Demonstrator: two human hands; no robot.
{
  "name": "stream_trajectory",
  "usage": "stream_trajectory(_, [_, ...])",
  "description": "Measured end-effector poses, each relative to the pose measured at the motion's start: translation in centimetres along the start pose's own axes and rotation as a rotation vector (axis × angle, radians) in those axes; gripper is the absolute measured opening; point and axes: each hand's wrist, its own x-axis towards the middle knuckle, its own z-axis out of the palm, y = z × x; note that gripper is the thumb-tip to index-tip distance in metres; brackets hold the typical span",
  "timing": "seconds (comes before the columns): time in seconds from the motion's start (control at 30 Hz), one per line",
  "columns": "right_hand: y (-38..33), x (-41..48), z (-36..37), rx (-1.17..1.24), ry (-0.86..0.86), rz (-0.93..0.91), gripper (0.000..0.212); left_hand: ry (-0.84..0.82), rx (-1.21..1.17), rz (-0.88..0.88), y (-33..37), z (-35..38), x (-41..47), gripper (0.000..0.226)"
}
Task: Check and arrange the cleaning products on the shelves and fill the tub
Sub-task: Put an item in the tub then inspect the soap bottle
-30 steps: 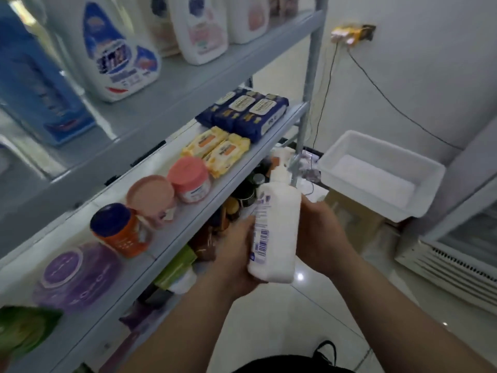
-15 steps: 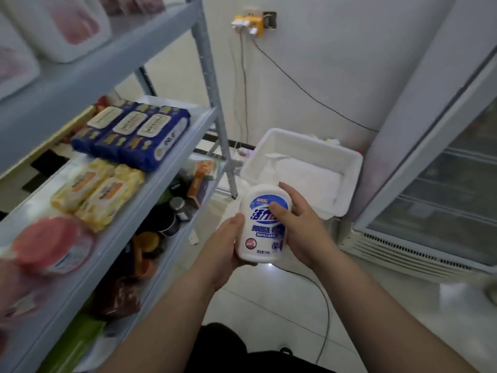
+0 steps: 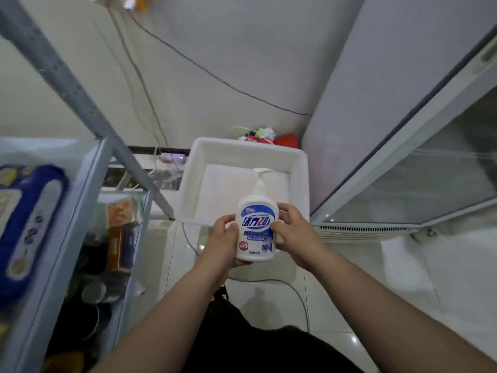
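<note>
A white pump bottle with a blue label stands upright between both hands, label facing me. My left hand grips its left side and base. My right hand holds its right side, thumb across the label. The bottle hovers just in front of an empty white tub that sits by the wall, its pump head over the tub's floor. The metal shelf unit stands at the left with packaged goods on it.
A glass-door fridge stands at the right, close beside the tub. Blue wipe packs lie on the shelf at far left; cans and boxes fill the lower shelf. Cables run along the wall and across the tiled floor.
The view has swung from the shelves to the tub. The bottle was turned from its back to its front label and carried toward the tub in both hands.
</note>
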Motion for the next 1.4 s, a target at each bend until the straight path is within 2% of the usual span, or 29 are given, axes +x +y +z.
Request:
stream_trajectory(0.1, [-0.5, 3.7, 0.1, 0.059, 0.084, 0.037, 0.039, -0.051, 0.103, -0.043, 2.8, 0.2, 4.2, 0.029])
stream_trajectory(0.2, [-0.6, 6.7, -0.1, 0.06, 0.167, 0.083, 0.039, -0.099, 0.181, -0.096, 4.7, 1.3, 8.0, 0.042])
stream_trajectory(0.3, [-0.3, 9.9, -1.0, 0.057, 0.214, 0.124, 0.041, -0.122, 0.2, -0.126, 5.4, 3.2, 11.3, 0.04])
stream_trajectory(0.47, [-0.1, 16.2, -3.4, -0.029, 0.23, 0.182, 0.04, -0.137, 0.253, -0.167, 5.7, 6.6, 16.9, 0.047])
stream_trajectory(0.67, [1.7, 25.0, -6.2, -0.141, 0.207, 0.325, 0.021, -0.158, 0.291, -0.281, 4.6, 11.0, 24.8, 0.059])
stream_trajectory(0.87, [5.7, 33.6, -8.0, -0.293, 0.204, 0.413, 0.041, -0.19, 0.319, -0.354, 0.6, 13.9, 33.0, 0.058])
stream_trajectory(1.07, [9.6, 39.8, -8.7, -0.357, 0.251, 0.497, 0.047, -0.222, 0.361, -0.341, -2.2, 15.6, 39.0, 0.048])
stream_trajectory(1.3, [11.1, 42.0, -8.0, -0.465, 0.23, 0.52, 0.078, -0.245, 0.403, -0.308, -4.1, 15.5, 42.0, 0.053])
stream_trajectory(1.4, [10.9, 41.1, -7.5, -0.492, 0.242, 0.486, 0.071, -0.294, 0.528, -0.257, -3.7, 14.5, 41.5, 0.059])
